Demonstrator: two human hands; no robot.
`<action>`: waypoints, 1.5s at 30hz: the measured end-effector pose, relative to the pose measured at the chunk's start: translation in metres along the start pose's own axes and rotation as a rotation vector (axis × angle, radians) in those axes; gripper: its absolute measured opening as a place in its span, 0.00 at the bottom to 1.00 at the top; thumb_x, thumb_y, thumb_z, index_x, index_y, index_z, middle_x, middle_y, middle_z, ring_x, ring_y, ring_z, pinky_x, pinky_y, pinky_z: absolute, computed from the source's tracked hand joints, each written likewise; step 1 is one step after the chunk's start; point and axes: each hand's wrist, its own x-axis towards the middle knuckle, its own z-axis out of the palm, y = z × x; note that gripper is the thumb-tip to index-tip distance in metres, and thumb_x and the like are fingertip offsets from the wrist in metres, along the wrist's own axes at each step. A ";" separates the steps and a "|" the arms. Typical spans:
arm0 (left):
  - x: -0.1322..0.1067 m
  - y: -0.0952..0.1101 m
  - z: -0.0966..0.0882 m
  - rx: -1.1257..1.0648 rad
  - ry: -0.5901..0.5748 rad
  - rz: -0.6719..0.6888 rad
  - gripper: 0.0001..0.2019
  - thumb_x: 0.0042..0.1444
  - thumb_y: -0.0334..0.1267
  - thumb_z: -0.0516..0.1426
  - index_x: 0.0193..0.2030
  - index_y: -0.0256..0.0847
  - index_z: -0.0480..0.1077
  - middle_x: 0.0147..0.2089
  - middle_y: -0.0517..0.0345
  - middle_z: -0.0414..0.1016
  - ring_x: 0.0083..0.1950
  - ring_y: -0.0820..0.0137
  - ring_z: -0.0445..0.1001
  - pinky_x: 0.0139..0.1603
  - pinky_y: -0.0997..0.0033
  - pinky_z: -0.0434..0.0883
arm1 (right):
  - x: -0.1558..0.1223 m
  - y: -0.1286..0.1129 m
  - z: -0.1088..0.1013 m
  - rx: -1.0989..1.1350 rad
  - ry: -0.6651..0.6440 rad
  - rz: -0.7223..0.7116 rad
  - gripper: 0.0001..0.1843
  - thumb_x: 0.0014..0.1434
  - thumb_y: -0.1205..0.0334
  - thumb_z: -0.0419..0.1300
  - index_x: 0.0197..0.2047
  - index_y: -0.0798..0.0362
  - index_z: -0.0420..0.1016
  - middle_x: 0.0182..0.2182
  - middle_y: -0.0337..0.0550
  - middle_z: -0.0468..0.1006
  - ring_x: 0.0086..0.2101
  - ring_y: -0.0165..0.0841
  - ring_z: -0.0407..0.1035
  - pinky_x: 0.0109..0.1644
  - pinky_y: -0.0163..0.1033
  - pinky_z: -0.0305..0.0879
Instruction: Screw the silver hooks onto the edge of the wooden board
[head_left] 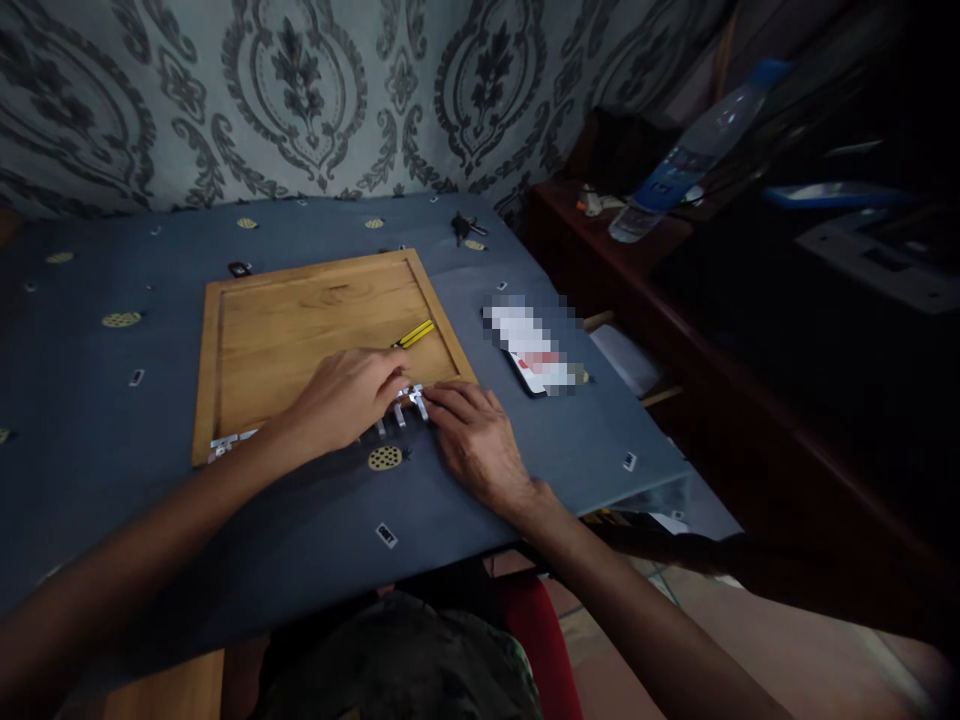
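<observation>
A wooden tray lies on a blue patterned tablecloth. My left hand rests on the tray's near edge, fingers curled down over a row of small metal pieces lined along that edge. My right hand lies beside it on the cloth, its fingertips pinching the rightmost metal piece. A yellow and black tool lies inside the tray just beyond my left hand. More metal parts show at the tray's near left corner.
A phone lies on the cloth right of the tray. A small bunch of keys sits at the far edge. A dark wooden side table holds a plastic water bottle. Patterned wallpaper stands behind.
</observation>
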 end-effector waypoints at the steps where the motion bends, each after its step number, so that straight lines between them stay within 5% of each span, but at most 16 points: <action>1: -0.004 0.001 0.000 0.009 0.016 0.006 0.10 0.66 0.40 0.56 0.45 0.41 0.77 0.41 0.52 0.82 0.42 0.63 0.77 0.42 0.66 0.66 | 0.000 0.000 0.000 0.004 -0.006 0.000 0.17 0.66 0.72 0.55 0.52 0.54 0.79 0.50 0.47 0.84 0.53 0.41 0.70 0.56 0.48 0.68; 9: -0.021 0.017 0.014 0.205 0.042 0.031 0.21 0.60 0.55 0.63 0.45 0.37 0.76 0.48 0.46 0.79 0.53 0.52 0.72 0.51 0.55 0.66 | 0.000 -0.002 0.001 0.003 0.011 0.025 0.15 0.68 0.69 0.55 0.53 0.53 0.79 0.50 0.48 0.84 0.52 0.42 0.72 0.54 0.49 0.68; 37: -0.016 0.020 0.024 0.045 0.030 -0.111 0.15 0.58 0.48 0.66 0.42 0.38 0.78 0.47 0.49 0.78 0.56 0.53 0.70 0.53 0.53 0.65 | -0.002 0.001 0.003 0.050 0.018 0.029 0.20 0.65 0.76 0.52 0.51 0.51 0.80 0.49 0.49 0.84 0.51 0.42 0.73 0.52 0.49 0.70; 45: -0.016 0.018 0.025 0.017 0.054 -0.105 0.15 0.57 0.48 0.67 0.45 0.42 0.78 0.47 0.51 0.78 0.57 0.53 0.69 0.53 0.54 0.65 | 0.033 0.013 -0.013 0.478 -0.046 0.317 0.12 0.64 0.64 0.58 0.49 0.53 0.80 0.41 0.47 0.83 0.38 0.35 0.76 0.43 0.41 0.72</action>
